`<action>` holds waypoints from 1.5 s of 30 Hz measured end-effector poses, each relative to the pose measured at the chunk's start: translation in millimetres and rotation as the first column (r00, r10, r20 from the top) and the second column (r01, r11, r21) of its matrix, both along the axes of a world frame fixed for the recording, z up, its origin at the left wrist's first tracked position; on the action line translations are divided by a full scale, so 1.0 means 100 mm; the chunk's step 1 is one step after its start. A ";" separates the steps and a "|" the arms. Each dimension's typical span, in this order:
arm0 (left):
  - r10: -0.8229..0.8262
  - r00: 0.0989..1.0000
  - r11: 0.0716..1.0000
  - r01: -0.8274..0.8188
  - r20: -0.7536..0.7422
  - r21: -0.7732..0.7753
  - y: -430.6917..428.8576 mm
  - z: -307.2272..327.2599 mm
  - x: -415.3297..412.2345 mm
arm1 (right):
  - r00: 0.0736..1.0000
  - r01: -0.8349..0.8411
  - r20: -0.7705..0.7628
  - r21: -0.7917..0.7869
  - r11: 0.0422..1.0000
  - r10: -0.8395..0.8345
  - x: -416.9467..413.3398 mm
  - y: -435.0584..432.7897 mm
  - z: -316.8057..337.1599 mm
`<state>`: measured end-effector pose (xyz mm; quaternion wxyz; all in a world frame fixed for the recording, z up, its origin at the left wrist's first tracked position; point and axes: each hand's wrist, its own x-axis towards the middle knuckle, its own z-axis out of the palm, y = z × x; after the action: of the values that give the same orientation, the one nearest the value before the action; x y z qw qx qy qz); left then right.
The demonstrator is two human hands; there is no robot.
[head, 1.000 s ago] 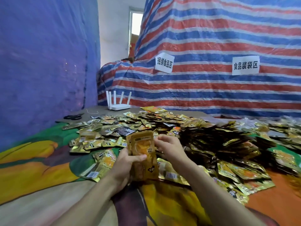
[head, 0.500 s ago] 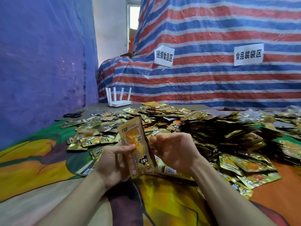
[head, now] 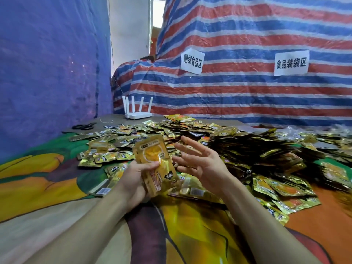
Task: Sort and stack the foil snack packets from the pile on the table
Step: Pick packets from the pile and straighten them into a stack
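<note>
My left hand (head: 136, 179) grips a small stack of gold foil snack packets (head: 155, 162), held upright above the table with the thumb across their front. Just to the right, my right hand (head: 202, 162) is spread with straight fingers, palm facing left; a thin yellowish rubber band looks stretched over its fingers. Behind and to the right lies the big pile of foil packets (head: 247, 149). More loose packets (head: 106, 155) are scattered flat to the left of the held stack.
The table wears a colourful printed cloth (head: 47, 180). A white router (head: 138, 109) and black scissors (head: 83, 127) sit at the far left edge. A striped tarp (head: 247, 96) with two paper signs rises behind; a blue sheet hangs at left.
My right hand went from curled beside the stack to spread wide. My left hand has kept its hold on the stack, which has tilted slightly.
</note>
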<state>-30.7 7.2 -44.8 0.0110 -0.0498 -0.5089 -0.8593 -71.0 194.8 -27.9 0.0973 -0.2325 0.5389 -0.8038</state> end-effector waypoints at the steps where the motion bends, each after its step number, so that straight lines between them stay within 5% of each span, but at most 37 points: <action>1: 0.070 0.998 0.998 -0.070 0.003 -0.005 -0.01 0.00 -0.02 | 0.999 0.034 -0.035 0.050 0.998 -0.033 0.00 0.00 -0.02; 7: 0.237 0.957 0.873 -0.286 -0.170 -0.394 0.03 -0.16 -0.11 | 0.938 0.206 -0.329 0.260 0.943 -0.114 0.09 -0.13 -0.06; 13: 0.115 0.942 0.727 -0.296 -0.315 -0.620 0.04 -0.20 -0.08 | 0.719 0.510 -0.679 0.368 0.778 -0.150 0.17 -0.11 -0.01; 21: -0.085 0.856 0.535 -0.392 -0.509 -0.749 0.13 -0.14 0.05 | 0.616 0.582 -0.787 0.428 0.691 -0.032 0.22 -0.09 0.10; 28: -0.077 0.827 0.609 -0.403 -0.557 -0.683 0.12 -0.18 0.00 | 0.635 0.595 -0.773 0.505 0.625 0.020 0.28 -0.02 0.23; 40: -0.136 0.802 0.559 -0.423 -0.582 -0.713 0.23 -0.19 -0.03 | 0.588 0.641 -0.806 0.521 0.564 0.077 0.34 -0.02 0.30; 45: -0.087 0.831 0.644 -0.374 -0.549 -0.667 0.19 -0.23 -0.05 | 0.645 0.629 -0.763 0.564 0.534 0.046 0.33 -0.03 0.31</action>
<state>-35.7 26.4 -68.2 0.2021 -0.2443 -0.7956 -0.5163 -37.8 192.1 3.5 -0.1719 -0.3450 0.8637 -0.3247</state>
